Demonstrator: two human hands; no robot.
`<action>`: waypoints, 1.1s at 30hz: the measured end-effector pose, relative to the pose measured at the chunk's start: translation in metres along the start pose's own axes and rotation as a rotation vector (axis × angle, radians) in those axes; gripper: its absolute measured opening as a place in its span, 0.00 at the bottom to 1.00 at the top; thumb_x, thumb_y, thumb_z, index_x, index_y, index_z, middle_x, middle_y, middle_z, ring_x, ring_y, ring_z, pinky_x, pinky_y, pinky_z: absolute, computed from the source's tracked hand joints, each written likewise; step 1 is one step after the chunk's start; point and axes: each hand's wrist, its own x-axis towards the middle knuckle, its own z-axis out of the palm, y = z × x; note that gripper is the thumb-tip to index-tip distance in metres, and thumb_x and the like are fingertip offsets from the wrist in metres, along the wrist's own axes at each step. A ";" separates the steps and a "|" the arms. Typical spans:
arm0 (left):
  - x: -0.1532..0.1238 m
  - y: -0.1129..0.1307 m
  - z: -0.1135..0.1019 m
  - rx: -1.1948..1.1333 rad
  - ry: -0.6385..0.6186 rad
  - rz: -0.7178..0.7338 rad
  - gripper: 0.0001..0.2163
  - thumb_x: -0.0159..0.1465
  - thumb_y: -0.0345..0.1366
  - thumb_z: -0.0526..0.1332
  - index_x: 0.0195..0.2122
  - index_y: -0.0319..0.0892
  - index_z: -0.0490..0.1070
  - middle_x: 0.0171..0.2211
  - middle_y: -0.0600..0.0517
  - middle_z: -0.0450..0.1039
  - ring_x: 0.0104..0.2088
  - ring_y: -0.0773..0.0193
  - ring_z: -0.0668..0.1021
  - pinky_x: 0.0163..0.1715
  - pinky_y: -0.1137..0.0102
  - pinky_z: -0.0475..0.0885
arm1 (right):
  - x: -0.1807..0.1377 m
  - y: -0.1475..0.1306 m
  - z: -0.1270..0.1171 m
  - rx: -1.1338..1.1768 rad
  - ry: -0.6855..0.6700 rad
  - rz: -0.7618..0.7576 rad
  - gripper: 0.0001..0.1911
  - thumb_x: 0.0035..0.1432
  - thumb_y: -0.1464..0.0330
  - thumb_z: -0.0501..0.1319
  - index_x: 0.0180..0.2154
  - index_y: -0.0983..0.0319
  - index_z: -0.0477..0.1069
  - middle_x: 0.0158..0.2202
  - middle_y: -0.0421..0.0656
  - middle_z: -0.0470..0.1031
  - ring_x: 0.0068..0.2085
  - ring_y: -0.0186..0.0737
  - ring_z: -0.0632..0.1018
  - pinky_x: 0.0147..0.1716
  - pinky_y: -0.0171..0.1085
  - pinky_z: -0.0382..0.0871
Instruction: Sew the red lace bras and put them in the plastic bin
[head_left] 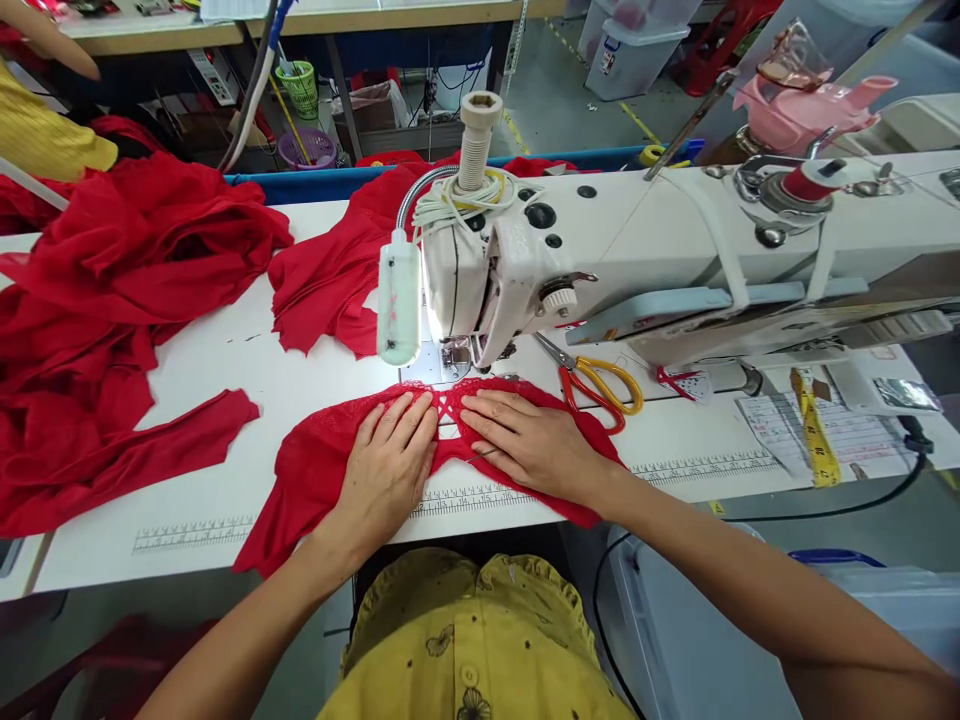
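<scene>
Palms flat, fingers spread, clasping nothing: our left hand (388,462) and right hand (529,440) press the red lace piece (307,478) onto the table (300,365), just before the presser foot (455,358). We judge it's alignment; feeding calls for even pressure.

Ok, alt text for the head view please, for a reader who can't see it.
The left hand and right hand press flat on a red lace piece on the white table, just in front of the needle area of a white sewing machine. Scissors lie beside the right hand; heaps of red fabric cover the table's left side.
</scene>
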 end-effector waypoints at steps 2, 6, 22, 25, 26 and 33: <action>0.000 0.000 0.000 0.001 -0.011 -0.003 0.17 0.71 0.31 0.53 0.60 0.38 0.69 0.64 0.45 0.69 0.62 0.49 0.71 0.61 0.53 0.64 | 0.003 -0.002 -0.004 0.026 0.028 0.004 0.18 0.70 0.66 0.56 0.57 0.64 0.73 0.60 0.49 0.74 0.61 0.47 0.74 0.53 0.46 0.78; -0.001 0.000 0.001 0.000 -0.030 0.000 0.19 0.70 0.29 0.53 0.61 0.38 0.69 0.65 0.44 0.68 0.63 0.47 0.70 0.62 0.52 0.63 | 0.014 -0.009 -0.004 0.069 0.136 0.045 0.16 0.69 0.70 0.57 0.56 0.63 0.75 0.57 0.48 0.77 0.60 0.45 0.74 0.58 0.45 0.75; -0.001 -0.001 0.001 -0.025 -0.008 -0.011 0.18 0.72 0.31 0.53 0.62 0.41 0.68 0.65 0.45 0.67 0.64 0.50 0.70 0.62 0.53 0.61 | 0.017 -0.006 0.000 0.069 0.053 0.046 0.18 0.70 0.66 0.57 0.58 0.62 0.72 0.59 0.49 0.75 0.59 0.46 0.73 0.52 0.44 0.76; -0.001 -0.002 0.002 -0.040 -0.013 -0.012 0.18 0.72 0.32 0.53 0.62 0.42 0.68 0.65 0.45 0.67 0.64 0.49 0.69 0.62 0.53 0.61 | 0.019 -0.014 -0.016 -0.013 0.042 0.229 0.17 0.70 0.63 0.56 0.56 0.61 0.72 0.50 0.50 0.77 0.50 0.47 0.75 0.39 0.42 0.77; -0.002 -0.002 0.002 -0.042 -0.012 -0.011 0.18 0.72 0.32 0.53 0.62 0.41 0.67 0.65 0.45 0.67 0.64 0.49 0.69 0.62 0.52 0.61 | 0.019 -0.017 -0.020 -0.054 0.025 0.284 0.18 0.70 0.64 0.55 0.57 0.62 0.71 0.48 0.50 0.76 0.48 0.48 0.75 0.36 0.41 0.76; -0.003 -0.003 0.004 -0.025 0.000 0.003 0.18 0.72 0.32 0.53 0.62 0.39 0.66 0.65 0.44 0.67 0.65 0.49 0.69 0.63 0.52 0.61 | 0.017 -0.030 -0.015 -0.163 -0.140 0.253 0.24 0.65 0.79 0.51 0.61 0.66 0.65 0.45 0.50 0.74 0.41 0.44 0.75 0.27 0.37 0.68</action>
